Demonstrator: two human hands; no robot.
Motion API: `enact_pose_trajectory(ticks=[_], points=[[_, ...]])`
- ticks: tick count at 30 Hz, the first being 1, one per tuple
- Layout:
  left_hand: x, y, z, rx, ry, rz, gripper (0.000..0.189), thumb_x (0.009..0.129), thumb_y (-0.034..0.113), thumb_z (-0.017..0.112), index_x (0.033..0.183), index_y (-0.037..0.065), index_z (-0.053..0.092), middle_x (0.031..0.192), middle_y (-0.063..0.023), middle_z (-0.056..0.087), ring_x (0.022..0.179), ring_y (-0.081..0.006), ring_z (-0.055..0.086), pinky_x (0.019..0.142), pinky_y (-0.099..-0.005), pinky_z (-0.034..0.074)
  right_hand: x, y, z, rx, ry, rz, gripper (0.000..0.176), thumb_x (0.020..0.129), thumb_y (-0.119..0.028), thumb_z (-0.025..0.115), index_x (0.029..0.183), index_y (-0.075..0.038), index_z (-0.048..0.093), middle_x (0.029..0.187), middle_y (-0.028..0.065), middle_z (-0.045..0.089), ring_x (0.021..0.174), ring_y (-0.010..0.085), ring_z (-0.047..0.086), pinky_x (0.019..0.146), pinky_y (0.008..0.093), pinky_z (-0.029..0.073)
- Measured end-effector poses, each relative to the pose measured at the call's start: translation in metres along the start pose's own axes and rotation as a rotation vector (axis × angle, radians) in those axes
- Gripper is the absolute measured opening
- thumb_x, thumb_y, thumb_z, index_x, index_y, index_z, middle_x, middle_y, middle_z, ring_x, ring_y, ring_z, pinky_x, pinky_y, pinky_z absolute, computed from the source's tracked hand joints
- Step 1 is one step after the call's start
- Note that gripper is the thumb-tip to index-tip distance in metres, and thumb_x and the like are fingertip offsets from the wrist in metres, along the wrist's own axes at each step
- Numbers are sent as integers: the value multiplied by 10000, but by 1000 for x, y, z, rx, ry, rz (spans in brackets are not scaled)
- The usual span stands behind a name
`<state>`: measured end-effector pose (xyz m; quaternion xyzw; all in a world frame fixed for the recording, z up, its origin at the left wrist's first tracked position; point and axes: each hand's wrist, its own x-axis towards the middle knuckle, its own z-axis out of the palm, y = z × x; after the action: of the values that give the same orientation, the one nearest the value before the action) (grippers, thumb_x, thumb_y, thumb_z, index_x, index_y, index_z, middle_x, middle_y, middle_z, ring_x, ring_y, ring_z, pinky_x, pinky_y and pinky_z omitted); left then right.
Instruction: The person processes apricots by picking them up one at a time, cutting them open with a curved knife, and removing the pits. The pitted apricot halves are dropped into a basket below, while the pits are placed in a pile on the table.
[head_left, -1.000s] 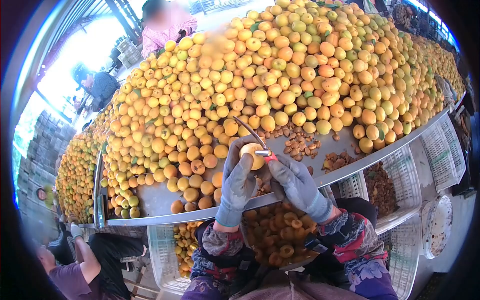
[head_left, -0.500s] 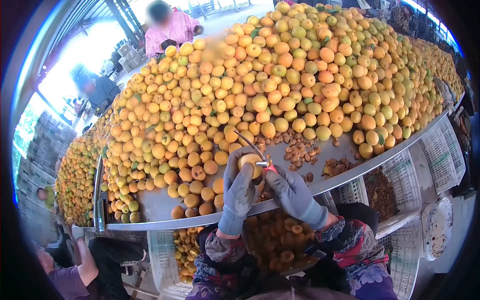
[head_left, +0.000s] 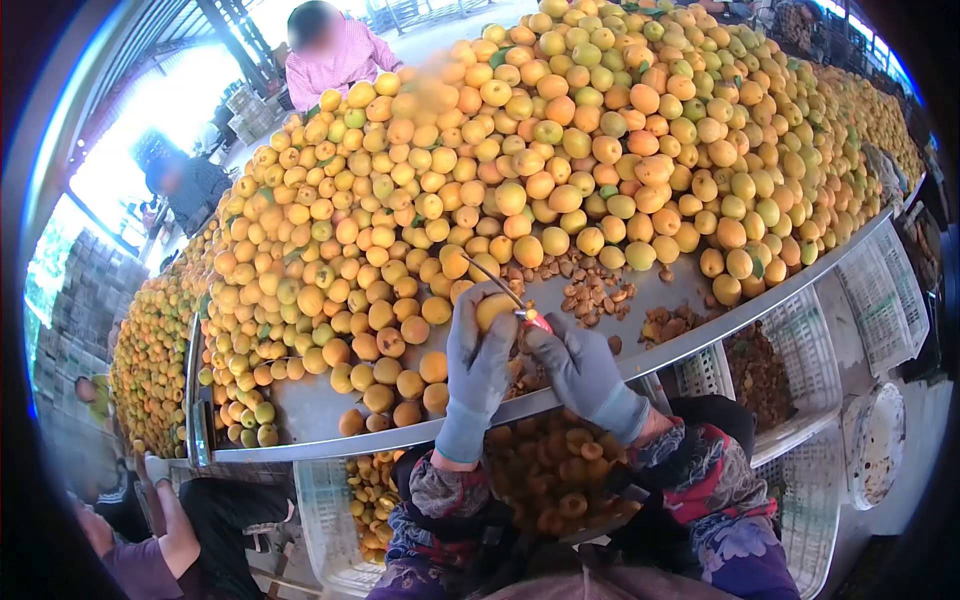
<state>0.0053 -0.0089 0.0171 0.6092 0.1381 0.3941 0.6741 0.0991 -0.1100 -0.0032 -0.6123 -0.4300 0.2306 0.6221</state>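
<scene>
My left hand (head_left: 476, 355), in a grey glove with a blue cuff, is wrapped around a yellow-orange apricot (head_left: 492, 310) just above the metal table edge. In my right hand (head_left: 584, 368), gloved the same way, is a pitting tool (head_left: 536, 320) with a red handle and a thin metal rod pointing up and left. The tool's metal end meets the right side of the apricot; the exact contact is hidden. Loose apricot pits (head_left: 597, 295) lie on the metal table (head_left: 655, 292) beyond my right hand.
A tall heap of apricots (head_left: 440, 190) covers most of the table. Below its edge (head_left: 330, 449) stand a container of pitted apricots (head_left: 560, 465) and white plastic crates (head_left: 812, 345), one with brownish scraps (head_left: 757, 372). A person in pink (head_left: 335, 55) is behind the heap; another sits at lower left.
The apricot has turned a little in my left hand, and the tool's angle against it has shifted. My right hand has rotated slightly. The whole view has moved a little.
</scene>
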Motion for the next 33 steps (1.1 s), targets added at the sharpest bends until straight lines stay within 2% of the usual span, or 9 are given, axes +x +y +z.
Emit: enact_pose_trajectory(ticks=[1, 4, 8, 11, 13, 15, 17, 21, 33], points=[[0, -3, 1, 204, 15, 81, 275, 904, 132, 541, 1136, -1, 479, 1039, -62, 529, 925, -108, 511, 830, -246, 437, 0, 1, -3, -367, 95, -160, 341, 928, -392, 522, 939, -52, 545, 564, 88, 550, 511, 271, 583, 459, 361, 418], [2, -8, 6, 154, 35, 92, 292, 912, 142, 560, 1153, 4, 468, 1045, -55, 525, 927, -102, 508, 830, -243, 437, 0, -7, -4, -565, 154, -114, 343, 905, -398, 543, 970, -61, 547, 583, 150, 551, 575, 369, 592, 471, 435, 430], [4, -11, -9, -197, 157, -134, 374, 897, 159, 603, 1207, 11, 456, 1064, -64, 545, 914, -121, 550, 810, -257, 476, 7, -3, -13, -766, 233, -60, 360, 910, -403, 540, 991, -52, 539, 585, 170, 542, 596, 365, 594, 489, 414, 442], [6, -2, -17, -470, -6, -93, 434, 903, 197, 597, 1277, 52, 430, 1105, -87, 578, 979, -192, 591, 856, -321, 481, 12, 1, -25, -363, 268, 34, 304, 931, -344, 532, 1013, -51, 533, 615, 112, 569, 532, 246, 585, 470, 315, 429], [6, 5, -15, -467, -24, -67, 480, 895, 201, 607, 1304, 42, 412, 1129, -105, 577, 1023, -204, 584, 885, -335, 475, 5, -27, -25, 401, 72, 249, 380, 953, -392, 483, 832, -41, 565, 547, -34, 471, 462, 37, 408, 422, 217, 299], [5, 8, -16, -495, -89, -70, 561, 874, 221, 633, 1334, 17, 383, 1147, -128, 575, 1061, -215, 572, 906, -346, 468, -1, -24, -19, 371, 63, 173, 388, 959, -388, 468, 814, -44, 571, 535, -33, 446, 454, 41, 377, 425, 208, 273], [6, 6, -18, -482, -93, -59, 600, 858, 226, 651, 1341, 3, 373, 1154, -139, 574, 1070, -221, 567, 915, -350, 463, -5, -31, -23, 522, -217, 274, 295, 976, -233, 472, 1160, -9, 522, 775, -89, 485, 603, -32, 425, 499, 127, 339], [6, 11, -19, -427, -122, -43, 678, 814, 231, 698, 1346, -27, 365, 1175, -153, 571, 1098, -239, 558, 948, -366, 441, -8, -35, -20, 114, -204, 52, 355, 964, -281, 489, 1150, 14, 558, 704, -25, 533, 628, 37, 463, 538, 209, 376], [7, 15, -20, -433, -149, -46, 730, 775, 194, 740, 1335, -69, 354, 1169, -153, 575, 1087, -228, 566, 957, -339, 431, -9, -30, -17, 67, -201, -10, 281, 957, -266, 488, 992, -1, 577, 613, 23, 480, 581, 87, 412, 521, 273, 364]])
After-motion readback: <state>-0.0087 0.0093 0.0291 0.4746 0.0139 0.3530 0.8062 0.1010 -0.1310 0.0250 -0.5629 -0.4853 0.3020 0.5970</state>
